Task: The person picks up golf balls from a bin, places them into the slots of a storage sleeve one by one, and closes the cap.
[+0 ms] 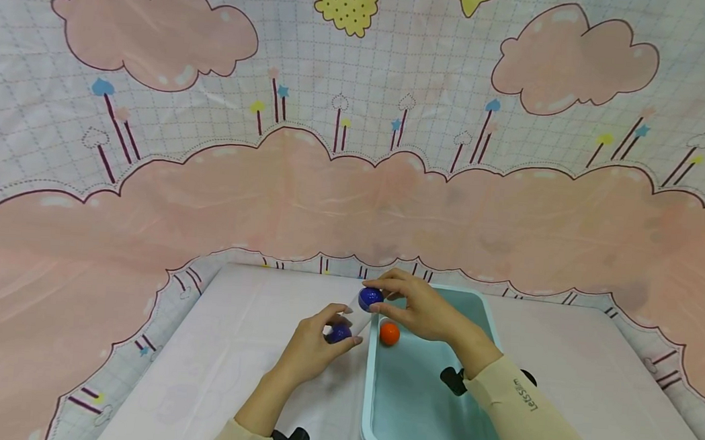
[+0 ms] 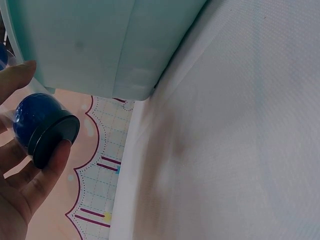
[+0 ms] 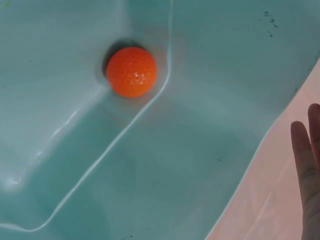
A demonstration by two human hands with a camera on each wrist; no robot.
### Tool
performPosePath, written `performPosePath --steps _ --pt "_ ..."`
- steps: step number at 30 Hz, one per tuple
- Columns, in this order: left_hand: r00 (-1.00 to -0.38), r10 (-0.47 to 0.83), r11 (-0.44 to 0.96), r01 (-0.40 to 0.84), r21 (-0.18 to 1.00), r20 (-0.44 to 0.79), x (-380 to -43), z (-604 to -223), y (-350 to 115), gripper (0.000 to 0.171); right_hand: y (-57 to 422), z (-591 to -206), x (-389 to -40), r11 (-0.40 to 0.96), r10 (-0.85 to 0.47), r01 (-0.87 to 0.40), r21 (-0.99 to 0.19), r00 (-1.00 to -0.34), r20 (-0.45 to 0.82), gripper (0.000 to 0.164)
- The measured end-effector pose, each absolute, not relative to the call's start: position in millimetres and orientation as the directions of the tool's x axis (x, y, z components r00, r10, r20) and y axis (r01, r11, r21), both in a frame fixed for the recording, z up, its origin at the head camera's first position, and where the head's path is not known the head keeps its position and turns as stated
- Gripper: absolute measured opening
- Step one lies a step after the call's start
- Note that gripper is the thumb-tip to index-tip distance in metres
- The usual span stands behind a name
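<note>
My left hand (image 1: 311,345) grips the lower end of a clear tube (image 1: 358,318), which tilts up to the right beside a tub. Inside that end sits a dark blue ball (image 2: 37,117), against a dark round cap (image 2: 56,137) that a fingertip touches. At the tube's upper end, my right hand (image 1: 422,308) pinches another blue ball (image 1: 370,299) between thumb and fingers. Whether this ball is partly inside the tube I cannot tell. Only a few fingers (image 3: 305,150) of that hand show in the right wrist view.
A pale blue-green tub (image 1: 368,396) stands on the white-covered table (image 1: 198,372), under my right forearm. An orange dimpled ball (image 3: 131,72) lies in the tub, near its left wall. Behind the table hangs a pink cloud-patterned cloth (image 1: 353,206).
</note>
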State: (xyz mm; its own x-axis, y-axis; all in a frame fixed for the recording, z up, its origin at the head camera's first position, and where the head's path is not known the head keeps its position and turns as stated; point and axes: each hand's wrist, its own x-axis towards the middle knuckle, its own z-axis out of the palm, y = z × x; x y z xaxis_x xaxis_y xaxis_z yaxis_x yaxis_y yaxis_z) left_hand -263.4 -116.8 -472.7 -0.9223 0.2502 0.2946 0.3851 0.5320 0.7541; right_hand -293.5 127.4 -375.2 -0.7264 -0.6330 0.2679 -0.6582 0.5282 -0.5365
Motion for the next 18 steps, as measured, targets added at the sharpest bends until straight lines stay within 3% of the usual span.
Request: performPosePath --steps 18 --pt "-0.920 0.261 0.516 0.389 0.764 0.292 -268.9 -472.6 -118.4 0.049 126.9 -375.1 -297.9 0.518 -0.635 -0.667 -0.535 -0.719 0.281 0.041"
